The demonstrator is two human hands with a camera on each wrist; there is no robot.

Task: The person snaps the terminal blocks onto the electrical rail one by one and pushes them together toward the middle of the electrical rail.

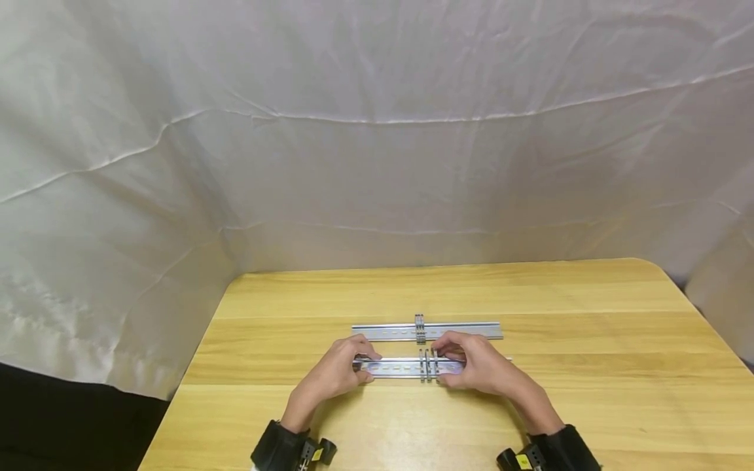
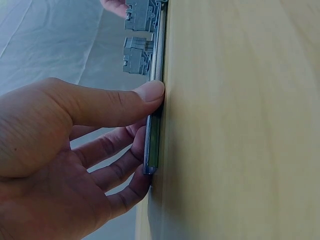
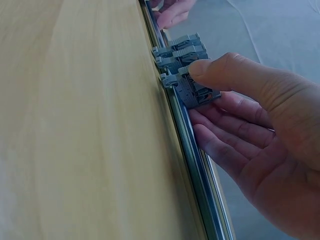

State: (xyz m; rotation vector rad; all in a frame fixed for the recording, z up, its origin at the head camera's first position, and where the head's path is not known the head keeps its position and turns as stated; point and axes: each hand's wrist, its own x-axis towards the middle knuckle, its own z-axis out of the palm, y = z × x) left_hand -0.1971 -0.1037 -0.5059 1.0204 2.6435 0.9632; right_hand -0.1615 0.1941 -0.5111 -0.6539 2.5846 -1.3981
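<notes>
A slotted metal DIN rail [image 1: 394,368] lies on the table in front of me. Its left end is pinched by my left hand [image 1: 340,368], the thumb on the near edge and the fingers at the far one. Several narrow grey terminal blocks stand on the rail near its middle. My right hand [image 1: 480,363] grips the rightmost terminal block [image 3: 187,92] between thumb and fingers; part of it is hidden by the thumb. Left of it, with small gaps, stand other terminal blocks [image 3: 182,55]. The left wrist view shows one terminal block [image 2: 136,57] beyond the left thumb.
Behind, parallel to the first, lies a second DIN rail [image 1: 462,331] with a tight cluster of grey terminal blocks [image 1: 420,329] at its middle. The wooden table [image 1: 283,294] reaches back to a pale cloth curtain [image 1: 365,176].
</notes>
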